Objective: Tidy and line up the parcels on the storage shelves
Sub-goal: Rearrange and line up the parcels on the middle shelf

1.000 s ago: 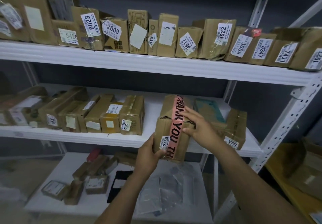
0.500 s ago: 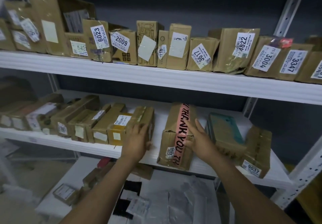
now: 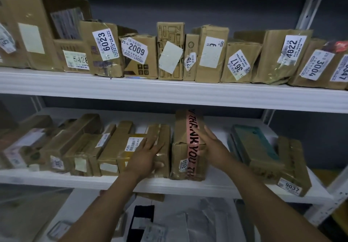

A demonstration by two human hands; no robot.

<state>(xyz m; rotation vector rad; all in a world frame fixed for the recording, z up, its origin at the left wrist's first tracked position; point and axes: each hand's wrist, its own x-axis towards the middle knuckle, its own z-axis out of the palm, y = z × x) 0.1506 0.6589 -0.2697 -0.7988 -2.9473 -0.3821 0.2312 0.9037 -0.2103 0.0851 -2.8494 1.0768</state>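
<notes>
Lengthwise, pink-taped parcel [image 3: 183, 141] runs front-to-back; right hand [image 3: 211, 148] flat against it, left hand [image 3: 145, 157] flat on neighbouring parcel [image 3: 164, 131].

Labels 6023 [image 3: 105, 43], 2009 [image 3: 134, 49], 4822 [image 3: 291, 49] on top-shelf parcels [image 3: 211, 32]; "THANK YOU" on pink tape [image 3: 193, 153]; 9037 [image 3: 291, 187] on lower parcel [image 3: 293, 162].

The view's right edge cuts through the 3347 parcel [image 3: 341, 70]; the leftmost middle-shelf parcels [image 3: 20, 147] are blurred (their labels quite unreadable).

Both forearms outstretched, left hand [image 3: 148, 156] flat with straight fingers (thumb splayed low), right hand [image 3: 212, 148] likewise flat-fingered.
</notes>
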